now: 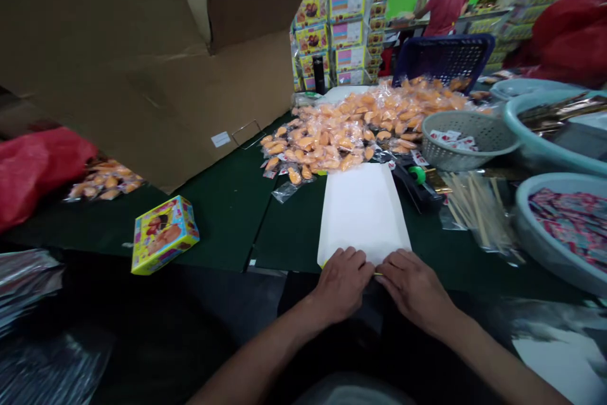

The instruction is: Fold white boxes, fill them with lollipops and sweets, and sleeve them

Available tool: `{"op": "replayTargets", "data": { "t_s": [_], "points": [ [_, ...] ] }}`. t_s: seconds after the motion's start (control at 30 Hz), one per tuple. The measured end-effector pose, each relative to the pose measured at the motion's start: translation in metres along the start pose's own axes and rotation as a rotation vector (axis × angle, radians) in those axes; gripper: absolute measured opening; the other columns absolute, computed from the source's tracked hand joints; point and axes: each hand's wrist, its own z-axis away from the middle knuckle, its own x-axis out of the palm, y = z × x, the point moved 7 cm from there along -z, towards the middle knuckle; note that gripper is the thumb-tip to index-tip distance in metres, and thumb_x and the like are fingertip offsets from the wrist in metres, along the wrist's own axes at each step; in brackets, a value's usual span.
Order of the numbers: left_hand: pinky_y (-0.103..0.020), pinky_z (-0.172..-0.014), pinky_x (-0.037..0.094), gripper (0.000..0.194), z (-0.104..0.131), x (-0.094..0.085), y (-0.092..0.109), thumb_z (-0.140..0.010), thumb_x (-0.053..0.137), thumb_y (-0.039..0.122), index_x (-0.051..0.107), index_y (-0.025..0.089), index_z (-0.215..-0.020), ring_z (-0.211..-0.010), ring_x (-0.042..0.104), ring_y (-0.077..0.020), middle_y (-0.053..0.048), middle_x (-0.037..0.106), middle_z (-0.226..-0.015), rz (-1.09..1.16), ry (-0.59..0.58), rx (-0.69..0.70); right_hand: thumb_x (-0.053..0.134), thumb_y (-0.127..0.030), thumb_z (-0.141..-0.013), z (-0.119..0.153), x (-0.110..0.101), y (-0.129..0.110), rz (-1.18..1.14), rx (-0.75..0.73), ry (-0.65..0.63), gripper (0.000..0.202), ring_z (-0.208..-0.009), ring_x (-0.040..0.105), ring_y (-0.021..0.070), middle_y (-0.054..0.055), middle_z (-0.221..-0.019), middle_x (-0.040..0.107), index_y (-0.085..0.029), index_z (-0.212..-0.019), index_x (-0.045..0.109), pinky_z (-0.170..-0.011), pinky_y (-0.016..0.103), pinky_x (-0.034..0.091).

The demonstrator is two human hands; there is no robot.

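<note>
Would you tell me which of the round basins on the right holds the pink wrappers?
The nearest basin, at the lower right; the one behind it holds brownish sticks instead.

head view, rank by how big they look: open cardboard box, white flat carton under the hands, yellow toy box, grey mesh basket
1. cardboard box
2. white flat carton
3. and 4. grey mesh basket and yellow toy box look about alike; the basket lies farther away, so unsure.

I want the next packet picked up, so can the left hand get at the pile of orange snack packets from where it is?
Probably yes: the left hand rests on the white sheet, and nothing stands between it and the orange snack packets.
</note>
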Motion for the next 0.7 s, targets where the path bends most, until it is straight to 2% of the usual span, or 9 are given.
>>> {"op": "replayTargets", "data": {
  "t_s": [0.1,0.17,0.33,0.53,0.7],
  "points": [
    [-0.043,-0.081,0.04,0.003,-0.001,0.004,0.002,-0.103,0.055,0.019,0.056,0.02,-0.102,-0.098,0.051,-0.0239,-0.005,0.058,-0.102,-0.006,-0.006,0.02,0.054,-0.014,-0.105,-0.003,0.004,0.0,0.066,0.019,-0.045,0.02,-0.091,0.051,0.0255,0.008,-0.091,0.06,-0.017,-0.09,0.066,-0.089,0.04,0.038],
    [-0.043,-0.08,0.041,0.005,0.0,0.007,0.002,-0.101,0.057,0.017,0.056,0.021,-0.104,-0.098,0.052,-0.0244,-0.005,0.058,-0.104,-0.016,-0.019,0.021,0.053,-0.013,-0.105,-0.005,0.007,0.001,0.101,0.05,-0.085,0.02,-0.092,0.053,0.0257,0.008,-0.092,0.061,-0.018,-0.091,0.067,-0.092,0.04,0.038],
    [-0.041,-0.077,0.043,0.013,0.0,0.012,-0.001,-0.097,0.059,0.013,0.057,0.022,-0.106,-0.098,0.053,-0.0247,-0.005,0.058,-0.105,-0.016,-0.062,-0.006,0.051,-0.015,-0.107,-0.009,0.006,0.001,0.133,0.119,-0.165,0.021,-0.091,0.055,0.0245,0.006,-0.093,0.063,-0.019,-0.09,0.064,-0.087,0.039,0.038],
    [-0.044,-0.083,0.046,0.013,-0.001,0.012,0.0,-0.1,0.052,0.014,0.058,0.019,-0.11,-0.099,0.053,-0.0269,-0.008,0.059,-0.106,-0.021,-0.064,-0.019,0.061,-0.015,-0.1,-0.016,0.001,-0.003,0.149,0.168,-0.262,0.007,-0.099,0.058,0.026,0.007,-0.101,0.065,-0.019,-0.097,0.064,-0.087,0.039,0.038],
    [-0.045,-0.083,0.048,0.022,-0.002,0.013,0.001,-0.099,0.051,0.011,0.059,0.018,-0.118,-0.101,0.055,-0.0284,-0.008,0.06,-0.108,-0.012,-0.118,-0.033,0.055,-0.012,-0.1,-0.019,0.007,0.0,0.158,0.19,-0.326,0.01,-0.096,0.06,0.0257,0.008,-0.1,0.067,-0.018,-0.097,0.063,-0.085,0.039,0.038]
  ]
}}
